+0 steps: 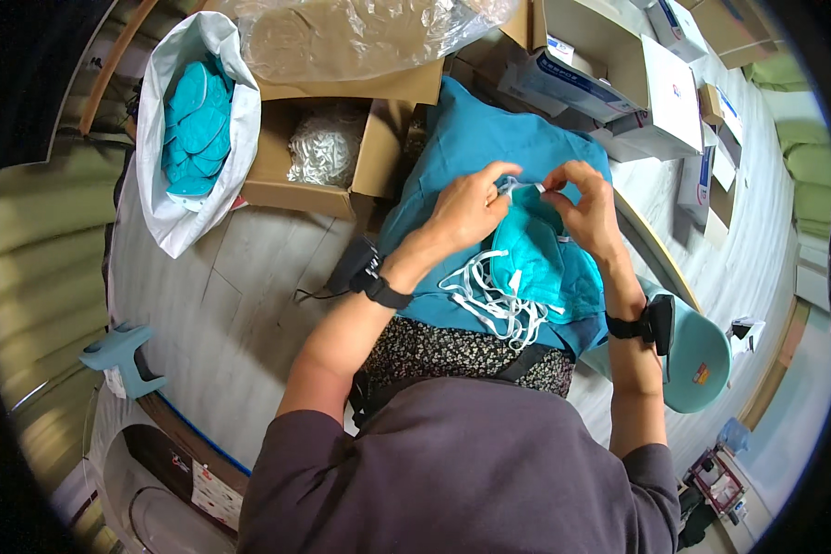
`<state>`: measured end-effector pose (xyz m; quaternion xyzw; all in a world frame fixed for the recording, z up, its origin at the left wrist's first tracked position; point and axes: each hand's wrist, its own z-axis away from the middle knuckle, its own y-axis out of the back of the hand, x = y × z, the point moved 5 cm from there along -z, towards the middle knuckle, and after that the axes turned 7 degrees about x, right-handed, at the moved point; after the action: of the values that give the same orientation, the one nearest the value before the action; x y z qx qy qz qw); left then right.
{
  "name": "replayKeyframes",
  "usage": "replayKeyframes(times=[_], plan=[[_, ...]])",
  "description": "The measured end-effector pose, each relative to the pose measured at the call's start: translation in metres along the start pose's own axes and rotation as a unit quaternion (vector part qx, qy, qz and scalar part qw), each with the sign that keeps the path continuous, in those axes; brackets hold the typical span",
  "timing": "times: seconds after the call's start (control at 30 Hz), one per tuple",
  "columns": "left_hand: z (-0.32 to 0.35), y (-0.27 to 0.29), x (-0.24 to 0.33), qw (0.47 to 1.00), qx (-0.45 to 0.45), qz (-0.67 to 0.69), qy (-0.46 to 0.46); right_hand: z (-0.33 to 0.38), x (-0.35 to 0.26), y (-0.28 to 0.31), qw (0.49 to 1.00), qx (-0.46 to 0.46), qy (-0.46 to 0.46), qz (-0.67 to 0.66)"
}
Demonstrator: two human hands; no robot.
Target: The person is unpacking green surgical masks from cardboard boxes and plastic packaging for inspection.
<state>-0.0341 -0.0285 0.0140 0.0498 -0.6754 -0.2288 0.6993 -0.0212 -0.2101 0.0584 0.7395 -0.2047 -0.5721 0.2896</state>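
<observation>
Teal face masks (535,254) lie over a blue cloth (471,129) on my lap. White elastic straps (499,295) hang in loose loops from their lower left side. At the top edge of the masks, my left hand (471,208) pinches a small translucent piece, perhaps a plastic clip (507,186). Just to its right, my right hand (584,208) has thumb and forefinger closed on a white strap end (539,188). The fingertips are close together but apart. Their grip partly hides both small pieces.
A white sack (245,138) of teal masks stands at upper left. Beside it, an open cardboard box (277,194) holds a bag of small white pieces (328,152). Printed cartons (656,115) stand at upper right. A pale green stool (699,360) is near my right forearm.
</observation>
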Motion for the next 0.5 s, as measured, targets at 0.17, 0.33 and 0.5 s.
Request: replayKeyframes(times=[0.17, 0.33, 0.5], plan=[[-0.016, 0.021, 0.030, 0.989, -0.054, 0.002, -0.136, -0.016, -0.031, 0.011, 0.996, 0.026, 0.069, -0.041], [-0.029, 0.043, 0.052, 0.981, -0.040, -0.037, -0.187, -0.036, -0.042, 0.023, 0.991, 0.021, 0.050, -0.126], [-0.032, 0.055, 0.057, 0.967, -0.014, 0.232, -0.105, -0.049, -0.044, 0.036, 0.962, 0.140, -0.043, -0.229]])
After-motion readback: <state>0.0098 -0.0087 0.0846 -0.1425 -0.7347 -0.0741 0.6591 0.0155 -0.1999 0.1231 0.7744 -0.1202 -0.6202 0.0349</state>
